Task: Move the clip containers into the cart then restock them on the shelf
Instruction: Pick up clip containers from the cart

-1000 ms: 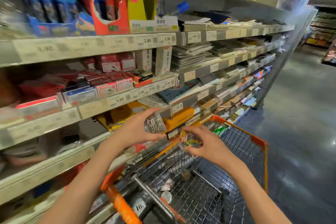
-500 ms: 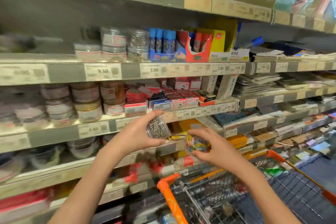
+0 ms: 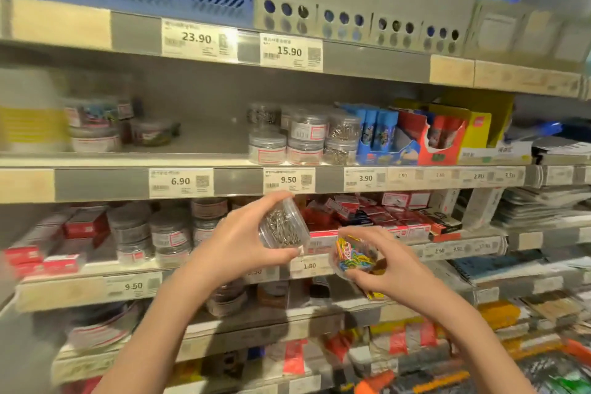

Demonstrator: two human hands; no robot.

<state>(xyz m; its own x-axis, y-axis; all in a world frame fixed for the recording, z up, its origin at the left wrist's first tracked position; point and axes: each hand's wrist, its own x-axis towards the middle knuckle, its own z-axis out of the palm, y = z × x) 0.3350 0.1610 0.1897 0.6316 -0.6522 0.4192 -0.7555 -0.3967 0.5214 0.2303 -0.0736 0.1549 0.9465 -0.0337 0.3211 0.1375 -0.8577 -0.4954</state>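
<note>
head view: stationery shelf (image 3: pixel 102 184) ahead; left hand (image 3: pixel 238 243) grips silver clip tub (image 3: pixel 283 227), right hand (image 3: pixel 388 265) colored clip tub (image 3: pixel 353 254).

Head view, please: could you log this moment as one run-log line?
left hand: holds silver-clip container | right hand: holds coloured-clip container | both raised before shelf | neither placed yet

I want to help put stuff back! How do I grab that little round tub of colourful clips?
Pinch the tub of colourful clips by its round sides, coming from the right, as the right hand does; it lies tilted, so hold firmly.
</note>
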